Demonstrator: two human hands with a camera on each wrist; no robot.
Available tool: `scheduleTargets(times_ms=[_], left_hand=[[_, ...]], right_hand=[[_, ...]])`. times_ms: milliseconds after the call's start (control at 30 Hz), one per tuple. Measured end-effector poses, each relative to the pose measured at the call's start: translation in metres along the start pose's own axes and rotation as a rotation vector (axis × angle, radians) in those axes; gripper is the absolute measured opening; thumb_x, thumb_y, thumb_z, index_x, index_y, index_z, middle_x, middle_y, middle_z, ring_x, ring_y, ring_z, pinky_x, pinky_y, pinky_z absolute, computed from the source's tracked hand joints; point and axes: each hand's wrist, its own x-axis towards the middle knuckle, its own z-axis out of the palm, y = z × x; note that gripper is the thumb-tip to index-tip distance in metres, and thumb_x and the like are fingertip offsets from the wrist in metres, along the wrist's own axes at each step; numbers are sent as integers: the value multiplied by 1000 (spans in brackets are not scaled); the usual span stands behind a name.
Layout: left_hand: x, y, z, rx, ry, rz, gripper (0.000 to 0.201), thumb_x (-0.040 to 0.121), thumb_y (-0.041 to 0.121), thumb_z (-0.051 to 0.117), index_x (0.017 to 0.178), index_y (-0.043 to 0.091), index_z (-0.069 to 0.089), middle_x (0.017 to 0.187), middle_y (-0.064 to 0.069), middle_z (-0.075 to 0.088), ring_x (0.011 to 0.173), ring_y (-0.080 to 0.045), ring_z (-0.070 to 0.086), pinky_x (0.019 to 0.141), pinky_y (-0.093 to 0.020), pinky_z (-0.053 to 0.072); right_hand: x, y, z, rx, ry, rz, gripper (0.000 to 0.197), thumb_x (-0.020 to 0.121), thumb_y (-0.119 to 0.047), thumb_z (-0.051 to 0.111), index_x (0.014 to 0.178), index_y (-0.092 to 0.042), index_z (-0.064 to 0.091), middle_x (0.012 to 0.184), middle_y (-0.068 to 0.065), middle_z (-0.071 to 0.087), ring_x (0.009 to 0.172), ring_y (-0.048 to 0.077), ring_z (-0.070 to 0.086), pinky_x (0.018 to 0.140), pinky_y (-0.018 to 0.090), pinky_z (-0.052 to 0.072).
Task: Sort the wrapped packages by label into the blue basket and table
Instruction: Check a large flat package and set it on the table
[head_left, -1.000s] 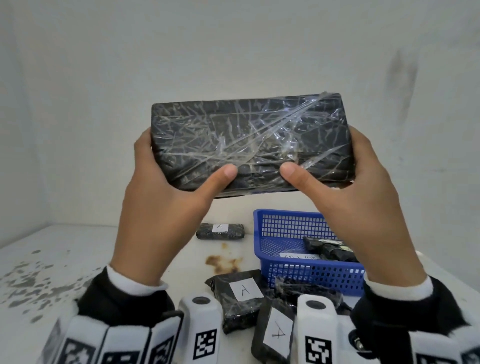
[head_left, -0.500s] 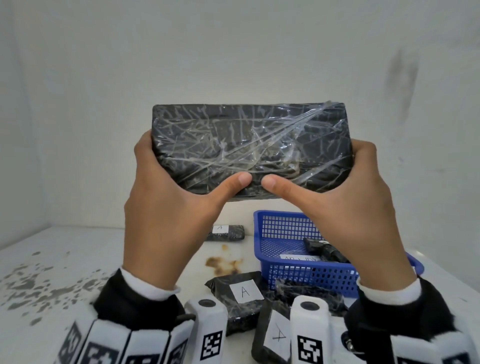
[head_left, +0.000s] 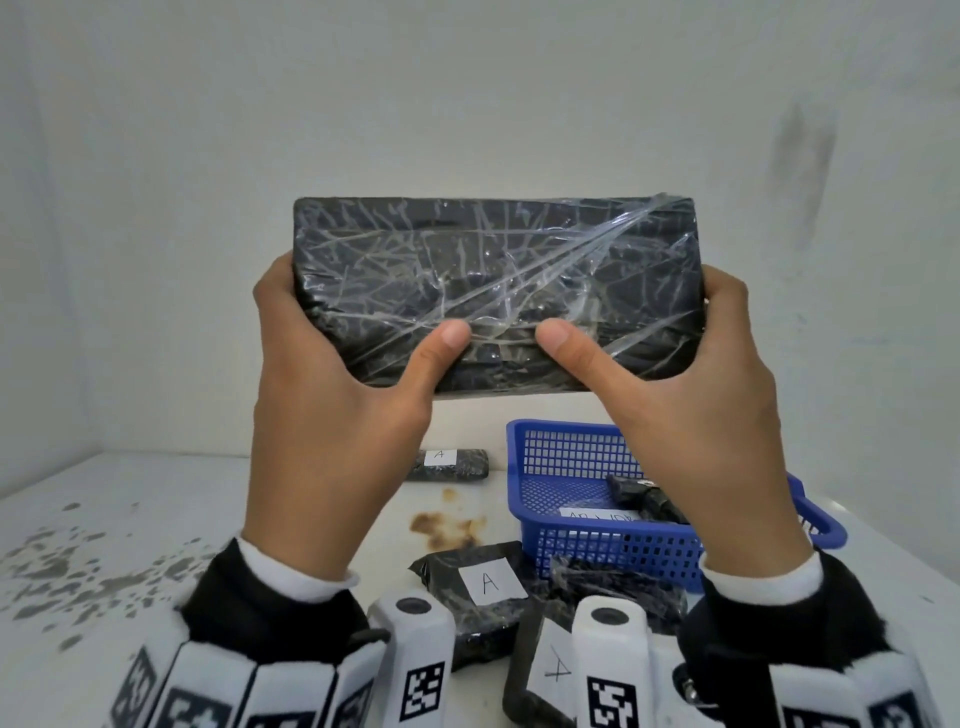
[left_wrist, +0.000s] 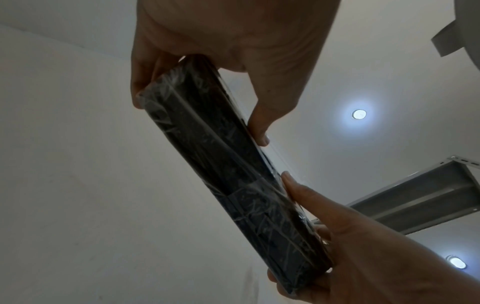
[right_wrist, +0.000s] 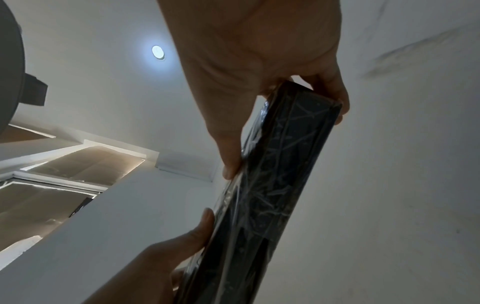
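Both hands hold a black package wrapped in clear film up in front of the wall, level, with its broad face toward me. No label shows on that face. My left hand grips its left end and my right hand its right end, both thumbs pressed on the lower front. The left wrist view shows the package edge-on, and so does the right wrist view, where the package is pinched between thumb and fingers. The blue basket stands below on the right of the table.
A black package and a white label lie in the basket. On the table lie a far package marked A, a near package marked A, another labelled one and a film-wrapped one. A brown stain marks the tabletop.
The package has been levelled and turned so its broad face points more toward me. Both thumbs have slid inward, closer together, along its lower edge.
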Motion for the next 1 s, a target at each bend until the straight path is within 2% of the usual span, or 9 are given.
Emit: scheduleTargets(times_ms=[200,300,433,567,667,733,767,867,1000], left_hand=[[3,1,-5,-1,-19,38,62,80,36,71,125,28,29,114,23,51,100,19,54,78,3,38],[2,3,-5,-5,-40,14,60,80,44,67,122,30,27,104,27,53,85,25,56,69,4,38],[2,2,-3,-13,-55,-18,49,85,43,61,118,26,28,94,20,60,73,20,60,59,1,40],[3,3,-4,-24,-34,-13,44,89,41,58,117,27,29,92,15,64,74,13,63,60,-1,41],[3,4,-6,-33,-19,5,38,92,43,53,118,29,29,91,14,66,74,10,64,62,-3,43],[4,2,-7,-47,-24,10,33,96,40,49,122,31,31,93,14,66,76,8,65,67,-6,46],[5,1,-7,-57,-30,13,34,98,40,46,128,30,33,99,14,66,82,7,65,75,-11,48],[8,-5,-6,-79,-26,45,42,104,39,31,144,28,34,127,14,59,115,-2,57,104,-34,44],[10,-10,-8,-116,38,58,41,103,34,24,140,26,39,131,5,58,121,-10,55,107,-43,42]], right_hand=[[0,2,1,64,-12,-8,69,68,-59,77,121,-37,40,102,-29,58,85,-26,53,66,-5,38],[1,2,0,44,-13,-6,68,67,-62,75,119,-38,38,102,-28,57,87,-25,53,67,-4,38],[2,2,-4,13,2,-21,70,64,-67,72,118,-39,37,107,-24,58,95,-14,57,73,-1,42],[4,3,-6,35,-25,-8,65,70,-61,72,119,-35,36,100,-28,57,84,-25,54,69,-4,40],[5,4,-7,38,-38,1,61,73,-60,68,117,-35,34,96,-28,56,80,-26,54,66,-4,39],[5,4,-8,38,-43,9,59,75,-61,67,118,-36,34,95,-26,59,80,-24,56,66,-3,40],[5,4,-9,40,-45,7,57,77,-60,66,118,-36,34,96,-25,60,80,-22,57,66,-3,41],[6,3,-11,40,-29,-14,48,83,-55,65,117,-36,36,96,-25,63,80,-20,60,65,-2,40],[8,5,-12,64,-35,-23,41,86,-54,61,116,-38,39,99,-20,68,81,-14,64,65,1,43]])
